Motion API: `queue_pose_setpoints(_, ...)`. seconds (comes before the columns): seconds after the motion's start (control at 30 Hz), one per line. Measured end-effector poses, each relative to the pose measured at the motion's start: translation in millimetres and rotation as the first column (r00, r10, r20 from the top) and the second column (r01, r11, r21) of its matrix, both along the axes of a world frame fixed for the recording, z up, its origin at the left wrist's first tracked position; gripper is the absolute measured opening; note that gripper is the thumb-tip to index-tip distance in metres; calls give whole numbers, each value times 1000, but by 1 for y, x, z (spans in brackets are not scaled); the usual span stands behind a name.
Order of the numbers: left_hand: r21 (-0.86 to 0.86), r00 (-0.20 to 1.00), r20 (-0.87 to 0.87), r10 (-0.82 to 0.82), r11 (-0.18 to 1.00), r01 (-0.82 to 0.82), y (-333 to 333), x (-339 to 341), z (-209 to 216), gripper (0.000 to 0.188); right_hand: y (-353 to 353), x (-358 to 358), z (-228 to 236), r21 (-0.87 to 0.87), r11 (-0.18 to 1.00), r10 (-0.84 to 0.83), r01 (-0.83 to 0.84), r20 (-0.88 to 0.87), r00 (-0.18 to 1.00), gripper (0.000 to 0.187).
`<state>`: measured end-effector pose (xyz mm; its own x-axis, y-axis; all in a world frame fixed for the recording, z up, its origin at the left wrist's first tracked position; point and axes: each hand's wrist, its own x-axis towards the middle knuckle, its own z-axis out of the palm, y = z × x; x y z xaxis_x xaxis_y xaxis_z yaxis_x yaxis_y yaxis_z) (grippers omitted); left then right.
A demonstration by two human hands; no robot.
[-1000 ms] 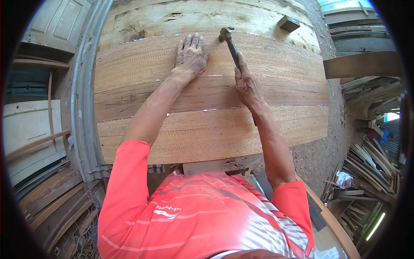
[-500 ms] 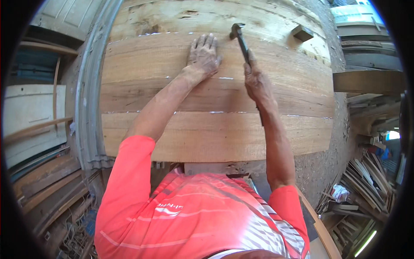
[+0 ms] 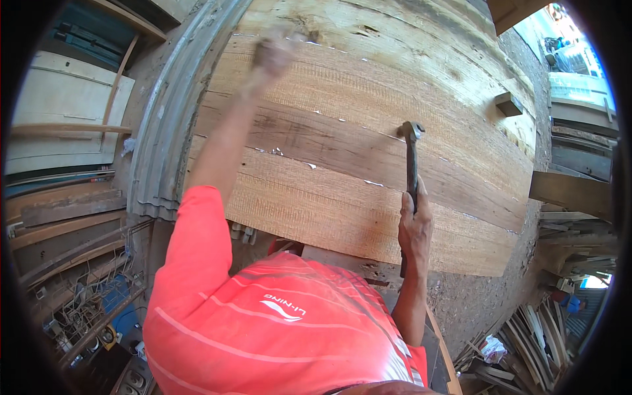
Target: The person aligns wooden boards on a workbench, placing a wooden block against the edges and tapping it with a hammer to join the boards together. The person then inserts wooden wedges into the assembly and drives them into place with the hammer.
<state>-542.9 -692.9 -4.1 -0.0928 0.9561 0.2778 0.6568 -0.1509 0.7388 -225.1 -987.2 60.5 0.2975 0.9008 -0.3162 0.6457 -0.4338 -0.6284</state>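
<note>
Clamping hammer (image 3: 411, 164) by the handle in right-hand grip (image 3: 415, 230), over brown boards (image 3: 316, 204), with hammer head pointing away from the body. Presenting left hand (image 3: 275, 56) only as a blur at far left portion of the boards; cannot tell fingers apart from together, nor confirm contact with wood. Laid edge to edge, with white residue along the seams. Noted beyond: pale knotted plank (image 3: 434, 62), bearing small wooden block (image 3: 509, 104) toward its right end. Noted at left: corrugated metal sheet (image 3: 158, 178). Noted at lower right: heap of cut timber (image 3: 536, 342), near white plastic bag (image 3: 492, 349).
</note>
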Motion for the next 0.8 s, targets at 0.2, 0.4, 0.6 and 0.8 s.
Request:
queue_pose_setpoints(0.2, -351, 888, 157, 432, 865, -358, 58, -204, -60, 64, -15, 0, -42, 135, 991, -22, 22, 0, 1000, 47)
queue_pose_setpoints(0.4, -586, 839, 512, 185, 789, 184, 57, -196, -93, 60, -22, -8, -32, 129, 984, -127, 124, 14, 992, 46)
queue_pose_setpoints(0.6, -139, 900, -435, 40, 984, -111, 64, -289, -130, 61, -11, -7, -53, 77, 995, -75, 65, 132, 988, 44)
queue_pose_setpoints(0.8, 50, 866, -500, 17, 999, 9, 13, -117, -57, 76, -32, -3, -22, 213, 956, -187, 201, -86, 979, 39)
